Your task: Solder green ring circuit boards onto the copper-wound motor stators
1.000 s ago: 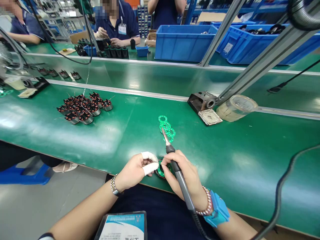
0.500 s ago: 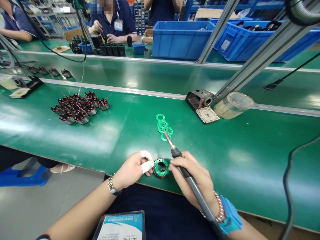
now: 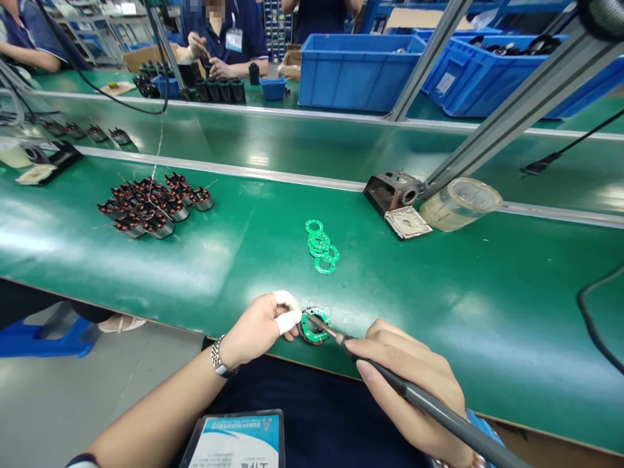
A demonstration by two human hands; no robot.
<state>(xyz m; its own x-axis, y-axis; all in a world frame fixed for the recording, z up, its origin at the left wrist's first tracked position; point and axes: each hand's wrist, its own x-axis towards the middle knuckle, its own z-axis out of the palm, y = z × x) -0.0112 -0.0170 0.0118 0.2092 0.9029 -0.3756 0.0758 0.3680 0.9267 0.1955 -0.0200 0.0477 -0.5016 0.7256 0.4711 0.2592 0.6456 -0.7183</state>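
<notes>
My left hand [image 3: 263, 325], with white finger cots on thumb and forefinger, pinches the left edge of a small round green circuit board on a motor stator [image 3: 314, 325] near the table's front edge. My right hand [image 3: 414, 383] is closed round a grey soldering iron [image 3: 390, 383]. The iron lies low and its tip touches the top of the board. Several loose green ring-shaped boards [image 3: 322, 247] lie a little farther back on the green mat.
A cluster of wound stators [image 3: 151, 205] sits at the left. A soldering iron stand with sponge [image 3: 397, 201] and a tape roll [image 3: 458, 205] stand at the right by a slanted metal post. Blue bins [image 3: 351, 68] and seated workers are beyond the conveyor belt. A black cable [image 3: 592, 312] crosses the right.
My right hand swung the soldering iron down from pointing at the loose rings until its tip rests on the board. My left hand kept its pinch on the board.
</notes>
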